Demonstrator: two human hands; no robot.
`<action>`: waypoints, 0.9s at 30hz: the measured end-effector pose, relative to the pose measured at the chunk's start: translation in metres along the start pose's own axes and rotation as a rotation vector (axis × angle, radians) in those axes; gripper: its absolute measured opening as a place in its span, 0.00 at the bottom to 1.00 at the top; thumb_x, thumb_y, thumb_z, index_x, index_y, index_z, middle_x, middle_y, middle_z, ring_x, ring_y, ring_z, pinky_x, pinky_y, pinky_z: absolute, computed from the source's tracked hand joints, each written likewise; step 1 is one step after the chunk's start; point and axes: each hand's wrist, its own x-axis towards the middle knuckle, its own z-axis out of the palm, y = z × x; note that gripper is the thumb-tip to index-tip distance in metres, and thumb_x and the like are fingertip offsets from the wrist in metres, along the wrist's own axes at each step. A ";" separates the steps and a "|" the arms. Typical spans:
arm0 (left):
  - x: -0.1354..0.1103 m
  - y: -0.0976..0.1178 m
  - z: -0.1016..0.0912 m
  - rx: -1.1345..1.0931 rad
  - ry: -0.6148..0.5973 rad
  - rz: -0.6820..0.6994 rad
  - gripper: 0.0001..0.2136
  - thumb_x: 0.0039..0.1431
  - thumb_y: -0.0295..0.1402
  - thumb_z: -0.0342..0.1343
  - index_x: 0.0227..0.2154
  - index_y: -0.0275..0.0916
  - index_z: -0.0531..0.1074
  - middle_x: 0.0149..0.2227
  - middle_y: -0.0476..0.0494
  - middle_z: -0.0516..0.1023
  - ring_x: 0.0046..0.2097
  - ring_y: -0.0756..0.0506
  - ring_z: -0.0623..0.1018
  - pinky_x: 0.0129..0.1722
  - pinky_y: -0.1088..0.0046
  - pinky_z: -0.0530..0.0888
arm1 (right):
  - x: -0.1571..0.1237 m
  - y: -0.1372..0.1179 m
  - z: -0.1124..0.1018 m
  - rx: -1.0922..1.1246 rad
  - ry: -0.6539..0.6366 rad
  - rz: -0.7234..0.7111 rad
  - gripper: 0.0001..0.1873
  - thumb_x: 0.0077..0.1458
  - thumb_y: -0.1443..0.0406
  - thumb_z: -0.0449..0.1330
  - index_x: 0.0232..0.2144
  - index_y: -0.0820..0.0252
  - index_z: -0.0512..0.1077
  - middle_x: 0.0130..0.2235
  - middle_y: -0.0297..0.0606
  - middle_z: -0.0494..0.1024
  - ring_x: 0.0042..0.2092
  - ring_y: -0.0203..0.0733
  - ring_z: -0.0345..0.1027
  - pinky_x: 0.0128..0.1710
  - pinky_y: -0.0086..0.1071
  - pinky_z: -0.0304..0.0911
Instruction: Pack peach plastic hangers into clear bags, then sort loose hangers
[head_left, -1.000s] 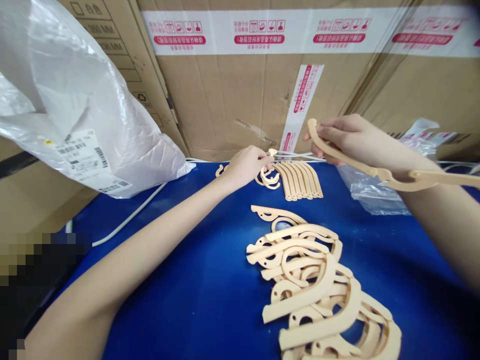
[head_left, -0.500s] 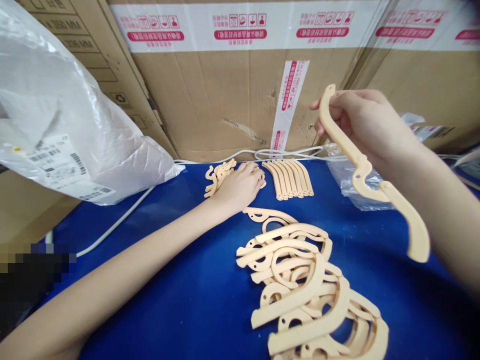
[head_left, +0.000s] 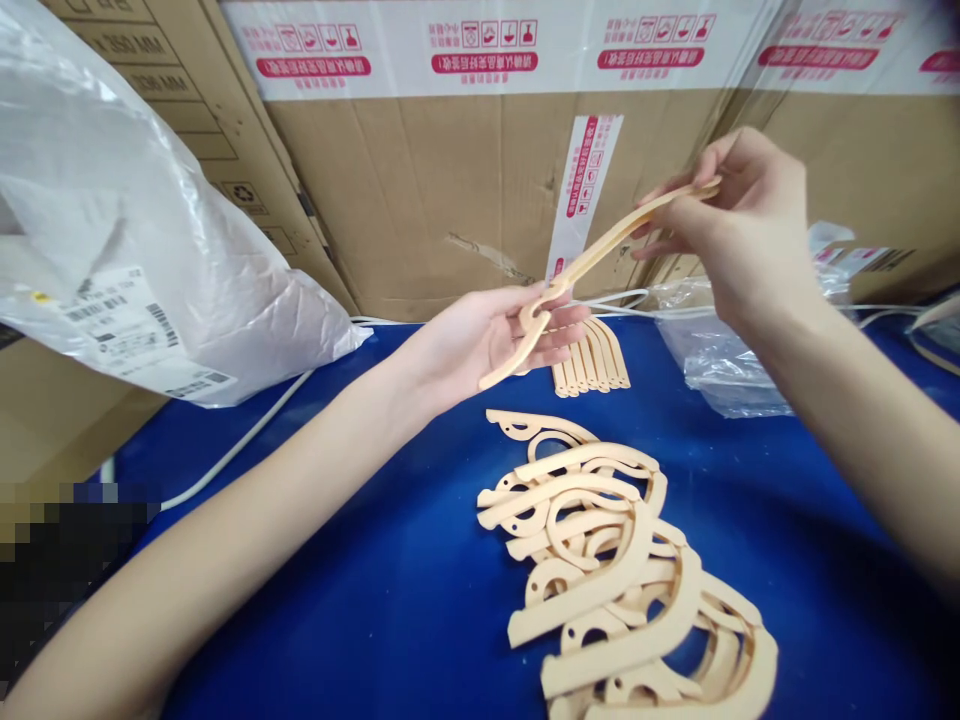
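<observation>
A beige folding hanger (head_left: 611,240) slants down to the left in the air between my hands. My right hand (head_left: 750,225) pinches its upper arm near the end. My left hand (head_left: 502,340), palm up, cradles the middle joint and lower arm between thumb and loosely stretched fingers. Whether a small hook is also in that palm I cannot make out. Behind my left hand lies a row of curved beige hanger arms (head_left: 592,360), partly hidden. Nearer to me is an overlapping pile of beige folded hangers (head_left: 600,580).
The blue table surface (head_left: 360,580) lies below. A white plastic package (head_left: 150,250) stands at the left. Cardboard boxes (head_left: 420,190) rise along the back, with a white cable (head_left: 247,450) at the left. A crumpled clear bag (head_left: 735,360) lies under my right forearm.
My left hand has lifted from the pile of small hooks, turned palm up and met the hanger's middle. My right hand has rotated the hanger, swinging its lower end leftward.
</observation>
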 end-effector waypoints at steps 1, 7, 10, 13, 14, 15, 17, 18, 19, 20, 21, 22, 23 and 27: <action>-0.001 0.000 0.000 -0.028 0.037 -0.008 0.12 0.70 0.30 0.48 0.34 0.36 0.76 0.39 0.43 0.81 0.34 0.54 0.79 0.36 0.82 0.77 | -0.002 -0.002 -0.002 -0.101 -0.052 -0.085 0.17 0.42 0.72 0.63 0.28 0.52 0.58 0.33 0.34 0.78 0.33 0.39 0.74 0.32 0.35 0.69; -0.003 -0.003 0.002 0.128 0.166 0.047 0.10 0.70 0.28 0.48 0.34 0.34 0.72 0.25 0.50 0.72 0.18 0.58 0.64 0.14 0.84 0.61 | -0.020 -0.025 -0.008 -1.066 -0.361 -0.556 0.17 0.61 0.58 0.58 0.51 0.53 0.71 0.40 0.42 0.81 0.40 0.52 0.74 0.35 0.41 0.60; -0.008 -0.001 0.006 0.246 0.083 0.035 0.12 0.72 0.33 0.46 0.34 0.35 0.71 0.22 0.51 0.71 0.15 0.58 0.61 0.12 0.84 0.54 | -0.033 -0.031 0.004 -1.174 -0.558 -0.701 0.15 0.67 0.61 0.49 0.41 0.57 0.74 0.35 0.42 0.80 0.37 0.50 0.74 0.35 0.41 0.59; -0.011 0.003 0.009 0.374 0.117 0.048 0.13 0.73 0.36 0.45 0.34 0.36 0.69 0.19 0.54 0.67 0.14 0.59 0.55 0.13 0.84 0.48 | -0.045 -0.028 0.020 -1.154 -0.574 -0.649 0.15 0.64 0.68 0.47 0.40 0.59 0.74 0.33 0.43 0.78 0.30 0.45 0.70 0.27 0.37 0.52; -0.010 0.003 0.010 0.426 0.160 0.056 0.13 0.73 0.36 0.44 0.34 0.36 0.69 0.18 0.55 0.65 0.13 0.59 0.54 0.13 0.84 0.47 | -0.047 -0.025 0.024 -1.106 -0.556 -0.581 0.14 0.63 0.68 0.47 0.40 0.60 0.73 0.31 0.44 0.78 0.27 0.43 0.68 0.24 0.36 0.48; -0.008 0.003 0.010 0.482 0.203 0.062 0.13 0.73 0.35 0.43 0.35 0.37 0.69 0.17 0.57 0.63 0.13 0.59 0.53 0.14 0.83 0.47 | -0.049 -0.021 0.028 -1.045 -0.540 -0.509 0.14 0.62 0.68 0.48 0.40 0.60 0.73 0.29 0.43 0.77 0.24 0.42 0.65 0.23 0.36 0.44; -0.004 0.001 0.010 0.611 0.273 0.088 0.13 0.73 0.34 0.42 0.34 0.37 0.68 0.16 0.58 0.61 0.14 0.57 0.55 0.15 0.82 0.50 | -0.048 -0.012 0.033 -0.921 -0.530 -0.387 0.12 0.60 0.67 0.50 0.38 0.61 0.73 0.25 0.41 0.75 0.21 0.40 0.61 0.23 0.36 0.42; -0.002 -0.002 0.008 0.689 0.300 0.128 0.13 0.72 0.32 0.42 0.34 0.37 0.68 0.16 0.58 0.60 0.15 0.56 0.57 0.16 0.81 0.53 | -0.046 -0.007 0.034 -0.871 -0.531 -0.347 0.11 0.61 0.66 0.50 0.36 0.60 0.73 0.23 0.40 0.74 0.20 0.39 0.61 0.22 0.35 0.44; 0.000 -0.004 0.006 0.784 0.324 0.201 0.13 0.72 0.31 0.42 0.32 0.38 0.67 0.16 0.57 0.61 0.16 0.55 0.60 0.19 0.80 0.56 | -0.042 -0.001 0.035 -0.831 -0.534 -0.320 0.11 0.62 0.65 0.50 0.33 0.59 0.72 0.22 0.38 0.73 0.20 0.38 0.61 0.22 0.34 0.47; 0.001 -0.007 0.003 0.892 0.348 0.297 0.12 0.71 0.31 0.43 0.31 0.38 0.67 0.17 0.56 0.62 0.19 0.54 0.63 0.22 0.79 0.59 | -0.037 0.004 0.034 -0.794 -0.536 -0.297 0.13 0.64 0.63 0.49 0.30 0.59 0.71 0.21 0.37 0.73 0.19 0.37 0.61 0.22 0.34 0.50; 0.001 -0.008 -0.001 0.996 0.373 0.394 0.12 0.71 0.31 0.44 0.30 0.38 0.67 0.18 0.55 0.64 0.22 0.53 0.65 0.25 0.78 0.61 | -0.031 0.010 0.032 -0.748 -0.532 -0.264 0.17 0.66 0.62 0.47 0.27 0.58 0.69 0.20 0.36 0.73 0.18 0.35 0.61 0.22 0.33 0.53; 0.001 -0.009 -0.005 1.078 0.393 0.465 0.12 0.70 0.31 0.44 0.29 0.38 0.66 0.20 0.54 0.66 0.24 0.52 0.68 0.28 0.77 0.63 | -0.024 0.016 0.029 -0.704 -0.513 -0.230 0.20 0.68 0.59 0.45 0.25 0.57 0.67 0.18 0.34 0.71 0.17 0.34 0.59 0.22 0.32 0.54; 0.000 -0.008 -0.011 1.123 0.413 0.499 0.13 0.70 0.32 0.44 0.29 0.38 0.67 0.22 0.52 0.68 0.26 0.52 0.69 0.29 0.77 0.63 | -0.017 0.022 0.025 -0.665 -0.481 -0.202 0.22 0.69 0.58 0.44 0.25 0.56 0.66 0.17 0.33 0.70 0.16 0.34 0.59 0.21 0.32 0.56; -0.002 0.009 -0.044 1.126 0.538 0.242 0.13 0.67 0.35 0.45 0.32 0.39 0.72 0.25 0.51 0.72 0.22 0.51 0.70 0.24 0.76 0.64 | 0.000 0.036 0.013 -0.547 -0.380 -0.210 0.23 0.70 0.54 0.42 0.30 0.55 0.67 0.18 0.30 0.66 0.18 0.34 0.57 0.22 0.33 0.56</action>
